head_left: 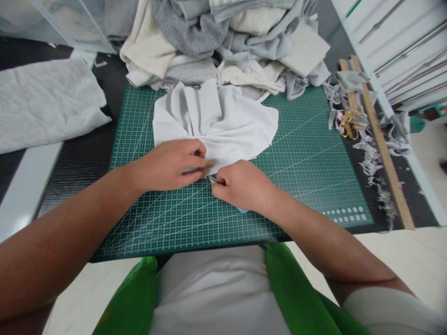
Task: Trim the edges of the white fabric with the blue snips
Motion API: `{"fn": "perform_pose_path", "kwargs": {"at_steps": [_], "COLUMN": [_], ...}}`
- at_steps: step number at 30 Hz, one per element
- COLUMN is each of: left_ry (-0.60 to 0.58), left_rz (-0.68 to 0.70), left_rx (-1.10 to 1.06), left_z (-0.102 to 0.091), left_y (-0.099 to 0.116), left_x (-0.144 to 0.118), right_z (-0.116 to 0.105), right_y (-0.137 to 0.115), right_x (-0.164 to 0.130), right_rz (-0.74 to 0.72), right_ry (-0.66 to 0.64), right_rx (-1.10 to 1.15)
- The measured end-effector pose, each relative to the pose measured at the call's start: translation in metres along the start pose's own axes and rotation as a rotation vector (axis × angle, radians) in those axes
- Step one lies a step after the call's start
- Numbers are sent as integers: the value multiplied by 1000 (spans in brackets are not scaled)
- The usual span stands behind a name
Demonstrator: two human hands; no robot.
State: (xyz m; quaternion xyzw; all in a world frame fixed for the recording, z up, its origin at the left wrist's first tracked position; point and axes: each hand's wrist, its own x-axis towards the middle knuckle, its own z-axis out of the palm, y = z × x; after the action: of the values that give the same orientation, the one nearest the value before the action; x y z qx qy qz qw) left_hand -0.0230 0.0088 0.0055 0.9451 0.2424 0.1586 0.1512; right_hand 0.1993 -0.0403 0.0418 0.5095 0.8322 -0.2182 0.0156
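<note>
A white piece of cloth [216, 118] lies bunched into folds on a green cutting mat [307, 158]. My left hand [171, 164] presses on and pinches the cloth's near edge. My right hand [242, 184] is closed just beside it, gripping a small tool with a metal tip at the cloth's edge and a bit of blue showing under the palm; I cannot tell what tool it is.
A heap of grey and cream fabric [226, 42] sits at the mat's far edge. A folded grey cloth [45, 104] lies at left. A wooden ruler [380, 139], gold scissors [349, 123] and fabric scraps [370, 158] lie right of the mat.
</note>
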Motion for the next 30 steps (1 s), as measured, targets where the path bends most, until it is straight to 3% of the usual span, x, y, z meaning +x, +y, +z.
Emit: {"fn": "perform_pose_path", "kwargs": {"at_steps": [17,30], "left_ry": [-39,-25], "left_rz": [-33,-24], "left_rx": [26,23], "left_z": [-1,0], "left_y": [2,0], "left_x": [0,-1], "right_z": [4,0], "right_y": [2,-2], "right_x": [-3,0], "right_rz": [-39,-11], "right_ry": [64,20], "right_rx": [-27,-10]}}
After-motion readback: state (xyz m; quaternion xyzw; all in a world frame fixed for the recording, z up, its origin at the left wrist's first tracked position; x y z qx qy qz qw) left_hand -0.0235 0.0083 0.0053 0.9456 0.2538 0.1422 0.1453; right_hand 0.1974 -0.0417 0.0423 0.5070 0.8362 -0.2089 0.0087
